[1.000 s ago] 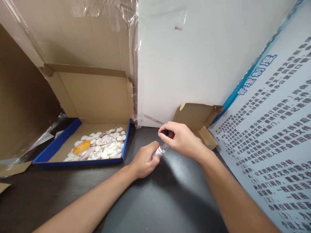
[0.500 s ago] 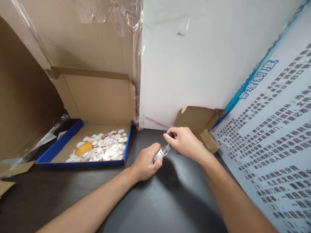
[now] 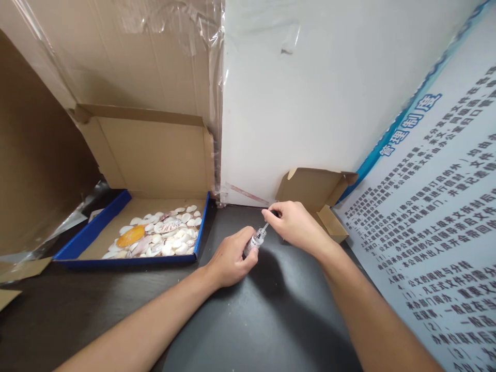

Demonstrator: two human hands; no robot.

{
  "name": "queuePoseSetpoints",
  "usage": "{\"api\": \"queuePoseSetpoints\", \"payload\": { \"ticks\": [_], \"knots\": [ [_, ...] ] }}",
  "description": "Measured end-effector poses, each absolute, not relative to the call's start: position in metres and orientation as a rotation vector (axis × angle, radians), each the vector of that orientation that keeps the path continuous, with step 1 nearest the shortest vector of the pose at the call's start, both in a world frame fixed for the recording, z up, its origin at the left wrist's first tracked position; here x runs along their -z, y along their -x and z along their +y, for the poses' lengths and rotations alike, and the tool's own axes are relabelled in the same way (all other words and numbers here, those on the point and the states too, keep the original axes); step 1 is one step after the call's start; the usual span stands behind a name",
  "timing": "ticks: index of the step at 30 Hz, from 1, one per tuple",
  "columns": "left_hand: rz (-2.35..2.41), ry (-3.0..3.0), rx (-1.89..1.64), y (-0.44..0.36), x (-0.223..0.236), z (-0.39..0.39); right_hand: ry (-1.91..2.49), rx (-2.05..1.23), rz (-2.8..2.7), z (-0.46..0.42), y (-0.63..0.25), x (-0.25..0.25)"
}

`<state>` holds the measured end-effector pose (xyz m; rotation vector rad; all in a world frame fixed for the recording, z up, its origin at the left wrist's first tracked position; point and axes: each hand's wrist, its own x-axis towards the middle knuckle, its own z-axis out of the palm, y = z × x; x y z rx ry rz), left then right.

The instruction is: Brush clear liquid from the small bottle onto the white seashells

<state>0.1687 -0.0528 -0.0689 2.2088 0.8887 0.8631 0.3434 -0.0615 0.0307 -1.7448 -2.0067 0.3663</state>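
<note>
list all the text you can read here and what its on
"管理制度", heading on the poster at the right
"公文的", in line 4 on the poster; the line's later characters are less sure
"(1)", "(2)" and "(3)", item numbers on the poster
The poster's other lines: mostly too small or blurred to read reliably
Label on the bottle in the left hand: print too small to read

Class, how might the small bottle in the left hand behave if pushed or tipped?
The bottle looks round, so it may roll if laid down. Its clear, shiny neck suggests glass or hard plastic, likely stiff, perhaps slippery. With the black cap off the neck, it could spill if tipped.
</note>
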Motion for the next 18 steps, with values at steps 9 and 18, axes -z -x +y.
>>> {"api": "queuePoseSetpoints", "payload": {
  "ticks": [9, 18],
  "knots": [
    [0.932, -2.222, -0.806, -0.1680, 0.0683, -0.0538, 1.752, -0.258, -1.993, -0.0607, -0.3477, -0.0326],
    [0.902, -2.166, -0.865, -0.1674, 0.0699, -0.0526, 1.783, -0.310, -1.989, -0.0632, -0.3430, -0.0330]
  ]
}}
